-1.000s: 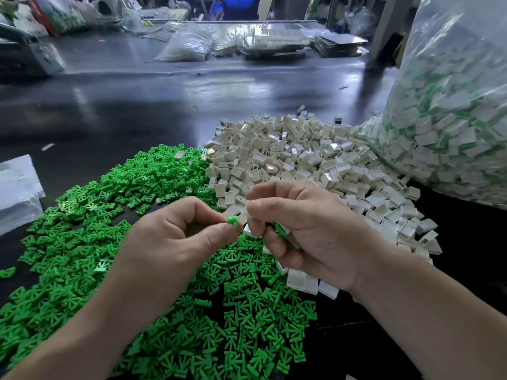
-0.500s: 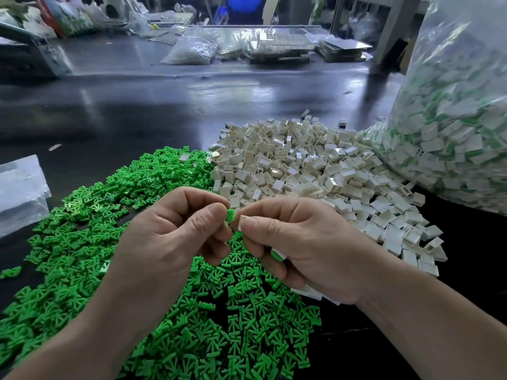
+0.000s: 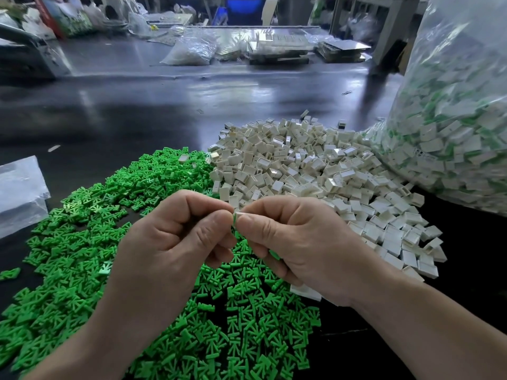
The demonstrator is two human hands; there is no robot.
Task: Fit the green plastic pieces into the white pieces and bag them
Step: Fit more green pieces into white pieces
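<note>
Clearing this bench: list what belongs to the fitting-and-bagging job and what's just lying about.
Job: left hand pinching a small green plastic piece; right hand pinching a small white plastic piece; heap of green pieces; heap of white pieces; large clear plastic bag of fitted pieces.
Lying about: crumpled clear plastic bag at left; far clear bag of pale parts; stacked dark trays.

The person's left hand [image 3: 170, 242] and right hand [image 3: 301, 242] are bare, with broad backs, thick fingers and fine creases across the knuckles and finger joints. The left forearm [image 3: 96, 338] and right forearm [image 3: 425, 325] are bare as well, from the wrists to the bottom edge of the view. The forearms look smooth, and wide-angle distortion makes them swell toward that edge.
</note>
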